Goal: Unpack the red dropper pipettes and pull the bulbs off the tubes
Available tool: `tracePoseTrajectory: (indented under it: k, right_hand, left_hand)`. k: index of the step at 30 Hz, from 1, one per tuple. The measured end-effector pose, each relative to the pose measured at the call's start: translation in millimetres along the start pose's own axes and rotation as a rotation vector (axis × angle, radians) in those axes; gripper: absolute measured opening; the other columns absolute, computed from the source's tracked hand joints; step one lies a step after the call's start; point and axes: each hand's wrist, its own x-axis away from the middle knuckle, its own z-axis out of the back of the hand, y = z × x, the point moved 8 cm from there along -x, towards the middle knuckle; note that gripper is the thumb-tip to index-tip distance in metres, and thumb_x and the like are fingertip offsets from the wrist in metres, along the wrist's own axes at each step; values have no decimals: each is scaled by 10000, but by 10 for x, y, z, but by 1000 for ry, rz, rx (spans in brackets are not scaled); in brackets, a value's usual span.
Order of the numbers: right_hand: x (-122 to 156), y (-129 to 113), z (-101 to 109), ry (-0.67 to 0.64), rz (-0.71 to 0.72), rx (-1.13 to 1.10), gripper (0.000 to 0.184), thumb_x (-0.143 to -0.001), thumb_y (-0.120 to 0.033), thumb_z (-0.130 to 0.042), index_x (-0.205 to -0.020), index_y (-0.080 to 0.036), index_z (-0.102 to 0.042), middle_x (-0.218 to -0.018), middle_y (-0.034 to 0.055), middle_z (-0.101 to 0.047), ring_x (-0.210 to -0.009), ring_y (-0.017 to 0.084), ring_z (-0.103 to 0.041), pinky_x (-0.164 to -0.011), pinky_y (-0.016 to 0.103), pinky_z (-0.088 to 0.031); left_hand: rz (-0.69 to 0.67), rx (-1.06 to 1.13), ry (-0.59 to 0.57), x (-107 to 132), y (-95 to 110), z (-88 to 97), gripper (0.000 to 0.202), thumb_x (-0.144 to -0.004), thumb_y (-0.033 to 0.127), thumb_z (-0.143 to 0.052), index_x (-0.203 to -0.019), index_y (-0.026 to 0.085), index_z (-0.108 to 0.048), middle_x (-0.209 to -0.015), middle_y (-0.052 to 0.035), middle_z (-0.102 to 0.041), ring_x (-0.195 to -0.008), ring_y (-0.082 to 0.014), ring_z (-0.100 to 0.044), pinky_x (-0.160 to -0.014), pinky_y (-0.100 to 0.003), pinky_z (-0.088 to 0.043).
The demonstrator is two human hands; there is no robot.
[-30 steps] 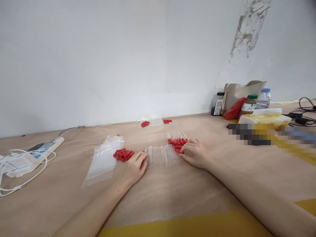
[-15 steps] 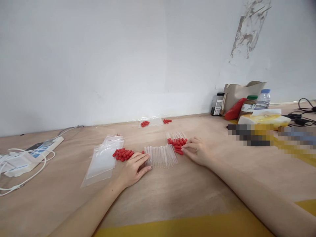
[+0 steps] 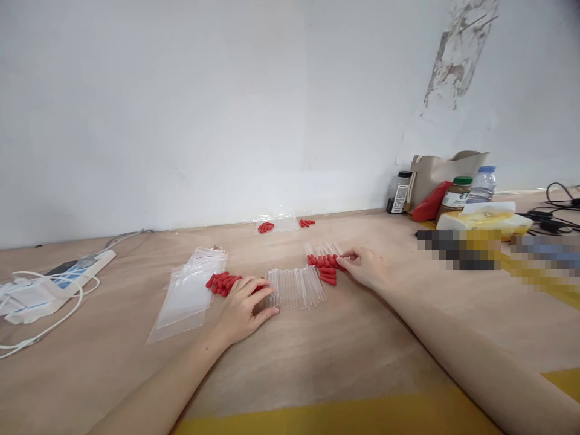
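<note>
A row of clear thin glass tubes (image 3: 294,287) lies side by side on the table in front of me. At its left end rests my left hand (image 3: 247,307), fingers and thumb apart, the fingertips touching the outer tubes. Behind that hand is a pile of red rubber bulbs (image 3: 222,283), partly covered by it. My right hand (image 3: 368,267) has thumb and fingers pinched at the right end of a row of droppers (image 3: 322,260), on a red bulb there. These droppers have red bulbs toward me and clear tubes pointing away. Several red bulbs (image 3: 328,276) lie just below that row.
Clear zip bags (image 3: 188,299) lie left of the pile. Near the wall are another bag (image 3: 283,223) and small groups of red bulbs (image 3: 266,228). A power strip (image 3: 67,284) with white cables sits at left. Bottles, a beige bag (image 3: 446,172) and a tissue pack (image 3: 484,220) stand at right.
My right hand has shifted slightly up and away from the lower red bulbs to the end of the dropper row. The left hand stays nearly in place.
</note>
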Motion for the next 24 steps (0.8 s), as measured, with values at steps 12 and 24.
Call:
tracePoseTrajectory:
  k: [12,24]
  right_hand:
    - [37,-156,75,159,216,-45,216,-783,-363,-481,-797,-242,-659,-805,36,-611,-821,209,-517,-694,338,-300]
    - [734,-993,32,-74,616,-302,139,-806,-213,-505,-879,-243,-619,-778,11,-616,-822,164,-516,-812,364,-289]
  left_hand:
    - [-10,-19,20,4,26,39,328,-791,397,-534,-1075,235,-560,-1034,-66,-569,-949,-217,-500,-811,-385,-393]
    - [19,-152,261,-37,131,122,352,-833,238,-491,-1185,226,-483,-1175,-90,-514,-1064,-230,-459,-902,-409,-333]
